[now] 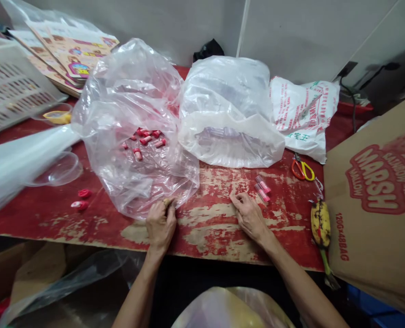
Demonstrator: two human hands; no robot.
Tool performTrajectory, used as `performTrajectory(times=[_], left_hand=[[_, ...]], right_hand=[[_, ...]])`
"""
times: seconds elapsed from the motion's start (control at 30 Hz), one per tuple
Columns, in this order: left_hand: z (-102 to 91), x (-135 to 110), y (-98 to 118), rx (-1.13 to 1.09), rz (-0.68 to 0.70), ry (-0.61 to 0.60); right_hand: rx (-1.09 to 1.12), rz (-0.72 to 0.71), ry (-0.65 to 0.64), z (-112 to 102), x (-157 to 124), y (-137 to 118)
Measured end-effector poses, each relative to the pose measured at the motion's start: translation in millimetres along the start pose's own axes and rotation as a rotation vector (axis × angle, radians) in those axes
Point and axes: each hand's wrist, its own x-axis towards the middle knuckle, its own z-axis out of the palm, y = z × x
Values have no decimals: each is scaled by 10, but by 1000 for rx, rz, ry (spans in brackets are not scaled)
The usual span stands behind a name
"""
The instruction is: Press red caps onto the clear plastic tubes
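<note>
Right at the front, the left hand (160, 225) was seen curled, its fingers pressed together at the crumpled edge of a large clear polythene bag (185, 182), with a small tan scrap (169, 202) pinched there, though what it was could not be told from this view. The right hand (250, 217) was laid spread and empty on the worn red-painted wooden tabletop (209, 237). Two slim pink-and-clear plastic packets (262, 188) were lying just beyond its fingertips, up and to the right, their long axes slanting from upper left to lower right, with the right hand clearly nearer. Further in, small pink rolled pieces (145, 140) were gathered inside the bag, and orange-and-yellow scissors (297, 169) were placed off to the right.
</note>
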Motion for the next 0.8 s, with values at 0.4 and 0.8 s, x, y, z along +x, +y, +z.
performTrajectory(times=[0.4,0.8], left_hand=[[9,0,-13,-24,-50,-22],[-18,-7,33,-24,-20,85]], right_hand=[[-195,6,-127,-51,238,49],[-368,28,-239,-80,422,-75]])
